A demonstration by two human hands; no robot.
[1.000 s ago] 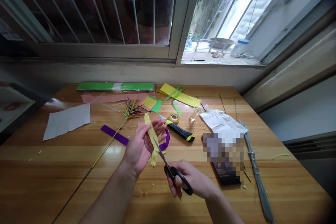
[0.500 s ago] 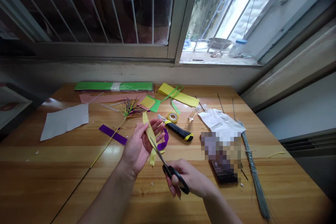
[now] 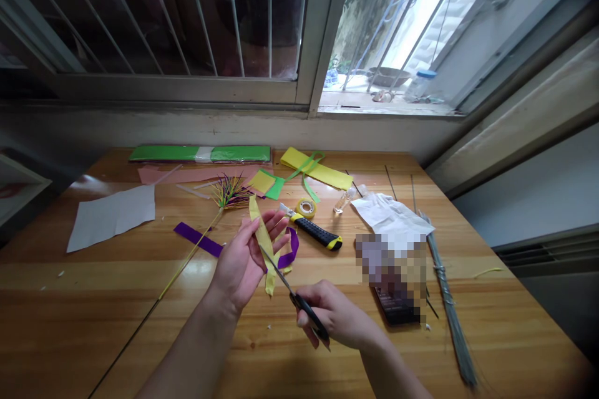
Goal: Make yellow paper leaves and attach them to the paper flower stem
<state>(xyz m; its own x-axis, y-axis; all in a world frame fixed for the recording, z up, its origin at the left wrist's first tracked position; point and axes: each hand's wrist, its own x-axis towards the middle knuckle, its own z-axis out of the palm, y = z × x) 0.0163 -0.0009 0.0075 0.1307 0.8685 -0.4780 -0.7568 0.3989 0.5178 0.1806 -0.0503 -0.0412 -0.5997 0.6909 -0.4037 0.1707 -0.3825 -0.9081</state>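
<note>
My left hand [image 3: 243, 262], palm up, pinches a strip of yellow crepe paper [image 3: 262, 234] under its thumb; the strip hangs down past the fingers. My right hand [image 3: 325, 312] is closed around the black handles of a pair of scissors [image 3: 304, 312]. Their blades point up and left and lie against the yellow strip near the left palm. Behind the left hand a purple paper strip [image 3: 291, 249] curls on the table, partly hidden. To the left lies a flower stem [image 3: 187, 260] wrapped in yellow, topped by a purple, yellow and green tuft [image 3: 230, 192].
A utility knife [image 3: 316, 232] and a tape roll [image 3: 306, 207] lie beyond my hands. Rightward are a small clear bottle [image 3: 343, 201], white tissue [image 3: 393, 218], a phone [image 3: 397, 305] and a wire bundle [image 3: 452, 312]. Green crepe paper [image 3: 163, 153] and yellow paper [image 3: 318, 169] lie at the back.
The scissor handles have drawn closer together and the right hand has shifted slightly. The left hand keeps its hold on the yellow strip. The whole view has moved a little.
</note>
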